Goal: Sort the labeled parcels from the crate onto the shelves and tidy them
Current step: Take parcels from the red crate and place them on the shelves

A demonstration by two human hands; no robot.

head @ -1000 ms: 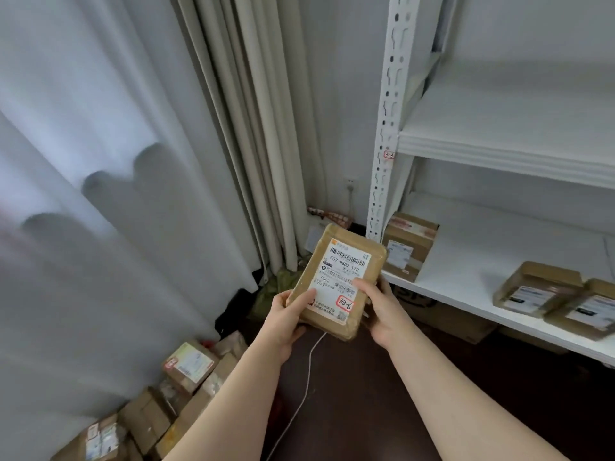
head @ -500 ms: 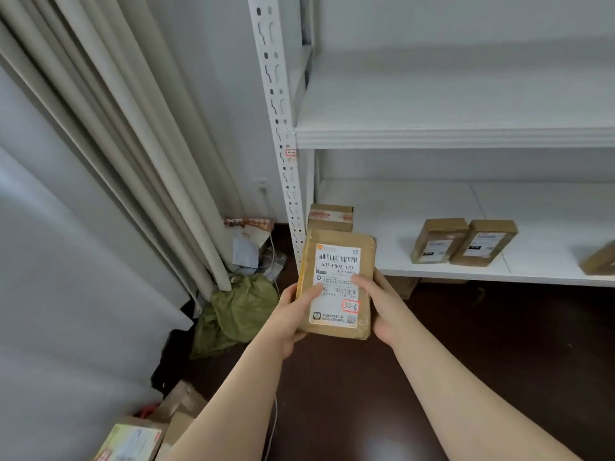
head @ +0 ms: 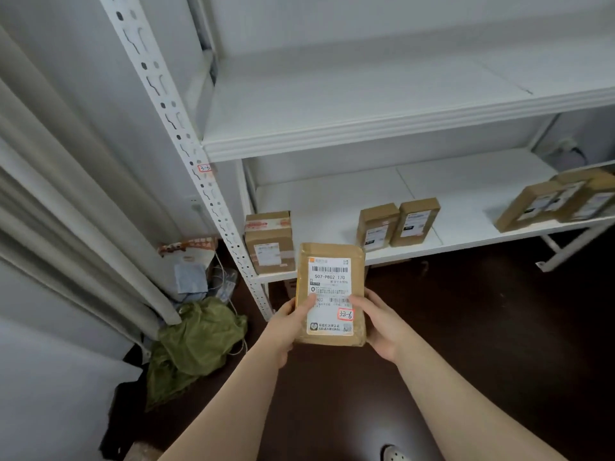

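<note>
Just before the lower shelf (head: 466,234), both hands pinch the kraft parcel (head: 331,294), long axis pointing shelfward; left hand (head: 286,324) and right hand (head: 382,324) level.

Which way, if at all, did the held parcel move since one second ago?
Yes. The parcel moved right: it was left of the white shelf post, and now it is right of it.
</note>
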